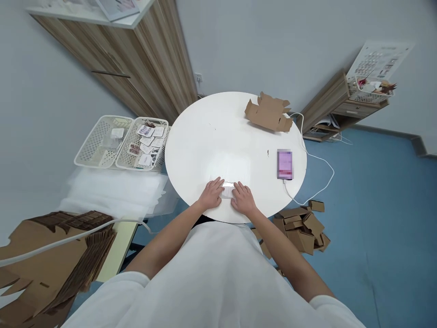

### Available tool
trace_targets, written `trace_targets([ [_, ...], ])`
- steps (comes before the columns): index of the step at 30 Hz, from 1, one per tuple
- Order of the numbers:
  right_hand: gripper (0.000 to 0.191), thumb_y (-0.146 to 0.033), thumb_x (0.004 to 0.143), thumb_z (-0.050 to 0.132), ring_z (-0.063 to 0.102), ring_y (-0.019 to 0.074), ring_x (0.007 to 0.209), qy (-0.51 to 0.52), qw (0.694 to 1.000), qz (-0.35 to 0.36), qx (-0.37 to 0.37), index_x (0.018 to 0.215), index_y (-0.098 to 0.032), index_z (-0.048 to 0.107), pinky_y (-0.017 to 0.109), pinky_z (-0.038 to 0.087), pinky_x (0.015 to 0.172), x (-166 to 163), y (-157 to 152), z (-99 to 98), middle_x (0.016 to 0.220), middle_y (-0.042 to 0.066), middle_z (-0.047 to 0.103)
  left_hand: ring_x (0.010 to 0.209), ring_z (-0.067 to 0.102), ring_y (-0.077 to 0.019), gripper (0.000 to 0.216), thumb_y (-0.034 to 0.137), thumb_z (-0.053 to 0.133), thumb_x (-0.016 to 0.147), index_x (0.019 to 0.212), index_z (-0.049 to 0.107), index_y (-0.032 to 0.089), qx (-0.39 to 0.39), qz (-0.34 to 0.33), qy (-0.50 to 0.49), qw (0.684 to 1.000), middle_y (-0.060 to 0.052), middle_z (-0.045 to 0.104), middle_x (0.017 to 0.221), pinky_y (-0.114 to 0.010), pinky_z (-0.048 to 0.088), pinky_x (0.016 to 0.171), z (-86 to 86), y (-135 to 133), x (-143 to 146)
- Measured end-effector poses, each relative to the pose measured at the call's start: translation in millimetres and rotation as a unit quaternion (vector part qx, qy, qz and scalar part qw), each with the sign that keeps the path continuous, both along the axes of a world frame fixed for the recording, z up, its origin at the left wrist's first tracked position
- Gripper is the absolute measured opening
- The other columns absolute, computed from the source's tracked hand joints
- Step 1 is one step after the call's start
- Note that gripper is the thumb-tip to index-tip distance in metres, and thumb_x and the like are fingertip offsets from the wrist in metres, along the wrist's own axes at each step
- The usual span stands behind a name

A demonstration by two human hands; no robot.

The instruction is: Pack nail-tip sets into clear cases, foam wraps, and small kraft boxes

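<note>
My left hand (211, 193) and my right hand (243, 198) lie flat side by side at the near edge of a round white table (205, 136). Between and under the fingertips sits a small flat clear packet (228, 189), pressed down by both hands. What is inside the packet is too small to tell. A flattened brown cardboard box (268, 112) lies at the far side of the table. A phone with a lit screen (284, 164) rests on the right part of the table, a white cable (321, 175) running from it.
Two white mesh baskets (102, 141) with small packets stand left of the table above a stack of clear bags (112, 191). Flat cardboard blanks (51, 259) pile at lower left. Folded small boxes (303, 225) lie on the blue floor. Wooden cabinets stand behind.
</note>
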State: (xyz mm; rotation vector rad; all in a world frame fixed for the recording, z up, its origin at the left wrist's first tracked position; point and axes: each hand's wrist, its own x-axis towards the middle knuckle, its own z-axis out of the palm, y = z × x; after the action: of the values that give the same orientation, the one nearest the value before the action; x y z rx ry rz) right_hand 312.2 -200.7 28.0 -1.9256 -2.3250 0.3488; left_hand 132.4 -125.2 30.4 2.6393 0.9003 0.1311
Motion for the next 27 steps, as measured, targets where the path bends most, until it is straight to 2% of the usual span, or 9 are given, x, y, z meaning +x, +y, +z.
trace_targets([
  [3,0.035,-0.036,0.074,0.055,0.032,0.0288,0.124,0.007,1.000,0.012,-0.021,0.102,-0.015,0.050,0.042,0.028,0.095,-0.4,6.9,0.1,0.134,0.015,0.039,0.129,0.025,-0.0278,0.039,0.028,0.057,0.066,0.103,0.052,0.017,-0.033,-0.026,0.004,0.999,-0.011,0.035,0.138,-0.043,0.026,0.100,1.6,5.2,0.1],
  [8,0.035,-0.032,0.074,0.055,0.043,0.0267,0.113,0.021,0.998,-0.006,-0.053,0.104,-0.015,0.048,0.037,0.034,0.089,-3.7,13.0,6.5,0.127,0.017,0.044,0.117,0.043,-0.0243,0.036,0.030,0.056,0.067,0.101,0.051,0.018,-0.096,-0.014,0.007,0.995,-0.011,0.048,0.126,-0.037,0.033,0.095,11.0,11.0,5.8],
  [12,0.032,-0.039,0.076,0.050,0.051,0.0239,0.097,0.077,0.994,0.011,-0.083,0.098,-0.016,0.048,0.035,0.035,0.084,-5.0,-5.8,18.6,0.106,0.012,0.056,0.095,0.055,-0.0248,0.034,0.033,0.057,0.064,0.096,0.052,0.021,-0.161,-0.020,0.030,0.986,-0.007,0.060,0.099,-0.036,0.038,0.086,25.0,0.2,2.6],
  [15,0.027,-0.039,0.079,0.045,0.052,0.0214,0.088,0.107,0.989,0.007,-0.098,0.095,-0.017,0.049,0.034,0.035,0.082,-7.4,-24.7,25.1,0.089,0.007,0.059,0.083,0.057,-0.0234,0.030,0.034,0.055,0.066,0.093,0.053,0.022,-0.195,-0.025,0.042,0.980,-0.004,0.060,0.083,-0.034,0.039,0.079,30.1,-12.2,-2.5],
  [18,0.026,-0.038,0.080,0.045,0.046,0.0235,0.104,0.122,0.990,-0.002,-0.075,0.096,-0.017,0.050,0.036,0.031,0.088,-7.6,-31.8,27.8,0.101,0.009,0.057,0.084,0.055,-0.0226,0.028,0.033,0.053,0.068,0.094,0.053,0.022,-0.190,-0.027,0.035,0.981,-0.005,0.059,0.084,-0.033,0.039,0.078,30.6,-16.2,-4.5],
  [21,0.027,-0.039,0.082,0.044,0.037,0.0241,0.116,0.133,0.989,-0.015,-0.055,0.096,-0.019,0.052,0.037,0.028,0.092,-2.4,-23.6,29.6,0.118,0.010,0.049,0.096,0.050,-0.0222,0.023,0.032,0.050,0.072,0.092,0.055,0.022,-0.178,-0.030,0.007,0.984,-0.005,0.057,0.096,-0.033,0.038,0.083,30.6,-7.5,-1.4],
  [23,0.027,-0.041,0.083,0.042,0.040,0.0231,0.113,0.133,0.989,-0.039,-0.055,0.095,-0.019,0.054,0.037,0.030,0.090,2.4,-13.3,30.7,0.119,0.009,0.049,0.101,0.047,-0.0219,0.021,0.035,0.046,0.076,0.088,0.057,0.021,-0.179,-0.011,0.003,0.984,-0.006,0.055,0.102,-0.035,0.038,0.085,30.9,2.5,2.6],
  [27,0.030,-0.041,0.086,0.038,0.047,0.0217,0.097,0.104,0.989,-0.080,-0.069,0.094,-0.019,0.058,0.036,0.035,0.082,7.5,7.6,30.8,0.104,0.009,0.054,0.097,0.049,-0.0215,0.033,0.044,0.037,0.081,0.087,0.060,0.021,-0.208,0.028,0.026,0.977,-0.006,0.055,0.098,-0.037,0.037,0.087,31.6,22.7,8.6],
])
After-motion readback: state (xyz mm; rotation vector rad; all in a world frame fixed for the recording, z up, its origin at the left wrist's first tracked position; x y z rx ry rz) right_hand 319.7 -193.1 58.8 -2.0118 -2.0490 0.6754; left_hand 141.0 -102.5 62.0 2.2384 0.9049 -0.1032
